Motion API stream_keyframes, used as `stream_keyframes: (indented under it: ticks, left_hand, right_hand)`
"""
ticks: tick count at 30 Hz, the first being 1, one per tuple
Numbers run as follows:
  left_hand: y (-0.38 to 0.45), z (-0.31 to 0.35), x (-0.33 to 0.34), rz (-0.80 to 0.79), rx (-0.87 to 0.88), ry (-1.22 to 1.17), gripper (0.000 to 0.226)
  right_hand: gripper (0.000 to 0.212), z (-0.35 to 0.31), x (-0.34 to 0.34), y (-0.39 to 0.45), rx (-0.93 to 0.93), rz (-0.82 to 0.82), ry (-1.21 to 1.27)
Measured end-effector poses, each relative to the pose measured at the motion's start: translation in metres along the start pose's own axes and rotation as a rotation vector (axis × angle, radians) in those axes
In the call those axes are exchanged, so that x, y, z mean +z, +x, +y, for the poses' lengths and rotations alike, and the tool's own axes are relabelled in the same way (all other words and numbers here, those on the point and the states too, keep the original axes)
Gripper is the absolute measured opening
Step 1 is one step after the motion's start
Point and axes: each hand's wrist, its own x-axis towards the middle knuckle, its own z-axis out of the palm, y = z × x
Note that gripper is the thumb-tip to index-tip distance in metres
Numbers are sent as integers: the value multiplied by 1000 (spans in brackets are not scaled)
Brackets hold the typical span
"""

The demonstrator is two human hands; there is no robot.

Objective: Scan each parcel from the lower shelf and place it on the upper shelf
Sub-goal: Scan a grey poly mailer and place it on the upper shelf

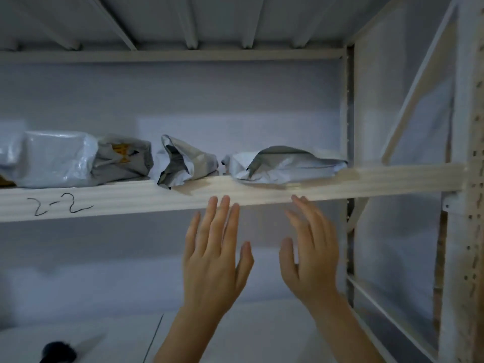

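Four parcels lie in a row on the upper shelf [235, 197], above its handwritten "2-2" mark [59, 205]: one white parcel [52, 158] at the left end, then three grey parcels [123, 159] [187, 162] [288, 165]. Two hands, the left hand [212, 258] and the right hand [311, 255], are just below the shelf's front edge. One dark object [59, 351] sits far below the mark, too blurred to identify.

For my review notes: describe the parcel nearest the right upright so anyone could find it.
Find the shelf beam marked 2-2. Follow it right to the last grey parcel by the upright. Unlike its bulkier neighbours, it lies flat and low.
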Motion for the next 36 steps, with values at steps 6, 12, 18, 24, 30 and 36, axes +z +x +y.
stream_keyframes:
  ticks: [6, 12, 18, 24, 30, 36]
  left_hand:
    - [-120, -71, -22, -394, -116, 145, 43]
    - [-216, -172, -88, -765, -485, 362, 42]
    - [-284, -270, -160, -996, -736, 507, 56]
    - [-324, -351, -214, -1061, -883, 525, 56]
    - [-345, -408, -225, -1179, -949, 523, 54]
    - [-363, -452, -194, -1255, -1003, 503, 56]
  right_hand:
    - [38, -65, 64, -102, 299, -543, 177]
    - [47, -149, 123, -154, 410, -1072, 279]
    - [51, -260, 193, -168, 479, -1294, 445]
    - [45, -373, 245, -201, 506, -1590, 575]
    - [47, -421, 285, -224, 582, -1729, 572]
    - [46, -438, 348, -221, 628, -1693, 653]
